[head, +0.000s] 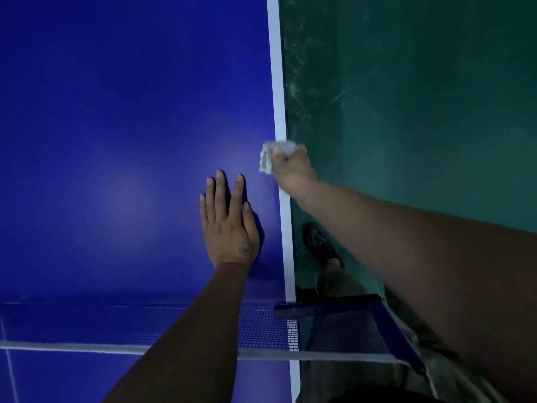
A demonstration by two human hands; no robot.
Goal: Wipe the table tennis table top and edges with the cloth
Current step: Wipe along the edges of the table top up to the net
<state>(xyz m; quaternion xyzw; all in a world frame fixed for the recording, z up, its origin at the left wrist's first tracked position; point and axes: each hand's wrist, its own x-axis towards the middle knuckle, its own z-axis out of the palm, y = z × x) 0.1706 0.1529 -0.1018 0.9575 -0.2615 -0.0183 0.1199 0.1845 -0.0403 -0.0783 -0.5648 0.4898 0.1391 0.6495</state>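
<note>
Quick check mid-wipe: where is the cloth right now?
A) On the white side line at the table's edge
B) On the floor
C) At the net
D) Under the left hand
A: the right hand grips the cloth against the white side line at the table's edge, while the left hand lies flat on the blue top with no cloth under it.

We log the left forearm [197,330] and right forearm [406,242] as bare right up to the frame edge. On the back of the left hand [229,225], near the thumb base, we note a small dark tattoo [245,249]. Below: loose olive-khaki trousers [340,283] and a dark shoe [318,242] with a patterned upper.
</note>
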